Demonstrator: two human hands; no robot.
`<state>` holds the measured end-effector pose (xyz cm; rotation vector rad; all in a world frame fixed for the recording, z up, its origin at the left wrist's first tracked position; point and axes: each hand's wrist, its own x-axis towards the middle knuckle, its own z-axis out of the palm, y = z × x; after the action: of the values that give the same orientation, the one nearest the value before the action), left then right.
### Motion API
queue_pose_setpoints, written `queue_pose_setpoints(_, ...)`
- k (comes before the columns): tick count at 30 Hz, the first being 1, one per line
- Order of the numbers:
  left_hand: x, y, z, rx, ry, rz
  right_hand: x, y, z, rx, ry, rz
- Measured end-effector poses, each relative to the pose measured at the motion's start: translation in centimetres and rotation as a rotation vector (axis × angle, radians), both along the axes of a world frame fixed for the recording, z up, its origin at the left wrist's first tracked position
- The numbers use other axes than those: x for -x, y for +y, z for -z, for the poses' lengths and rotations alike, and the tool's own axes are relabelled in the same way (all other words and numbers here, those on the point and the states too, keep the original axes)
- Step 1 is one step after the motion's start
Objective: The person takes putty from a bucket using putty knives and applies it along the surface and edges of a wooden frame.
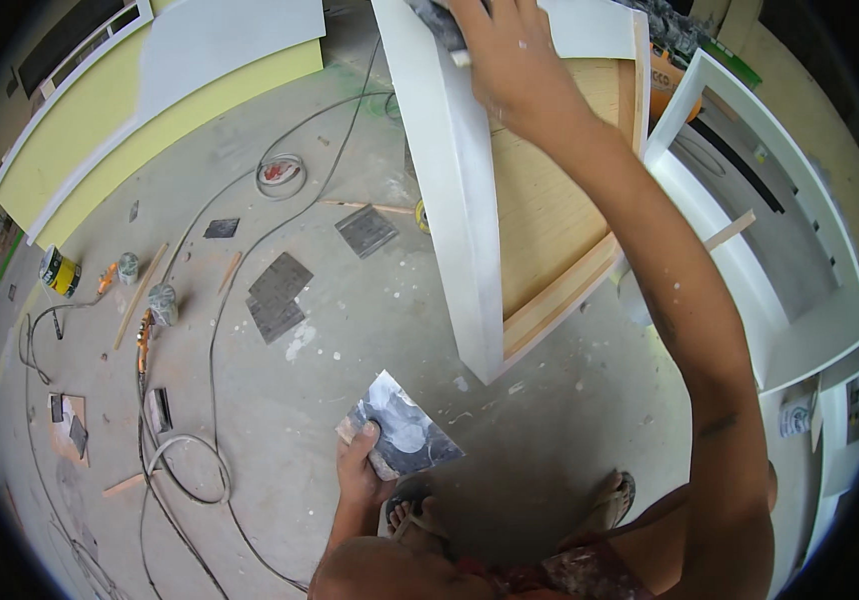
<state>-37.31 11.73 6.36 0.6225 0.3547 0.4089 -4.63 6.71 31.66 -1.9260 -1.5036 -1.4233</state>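
My left hand (359,468) grips the corner of a flat grey board (412,442), thumb on top. A pale wet-looking patch of paste is smeared over the board's face. Stretched up to the top of the view, my right hand (522,70) holds a dark grey flat piece (438,22) with a whitish tip. Its exact kind I cannot make out, as my fingers and the picture's edge partly hide it. The piece lies against the upper part of a white-painted wooden cabinet frame (455,210), which has a bare plywood panel (550,200) inside its edge.
A second white frame (800,340) stands at the right. Hoses (215,340) snake over the concrete floor at the left, beside spray guns (145,330), a yellow-and-black can (60,272) and dark sheets (280,290). A yellow-and-white panel (150,100) stands at the far left.
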Motion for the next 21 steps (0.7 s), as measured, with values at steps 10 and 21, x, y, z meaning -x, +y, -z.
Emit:
queue_pose_setpoints(10, 0.1, 0.0, 1.2, 0.103, 0.014, -0.033, 2.6, -3.6, 8.1, 0.097, 0.139, 0.055)
queue_pose_setpoints(21, -0.4, -0.1, 2.1, 0.057, 0.026, 0.006, 4.2, -5.9, 14.1, 0.139, 0.171, 0.096)
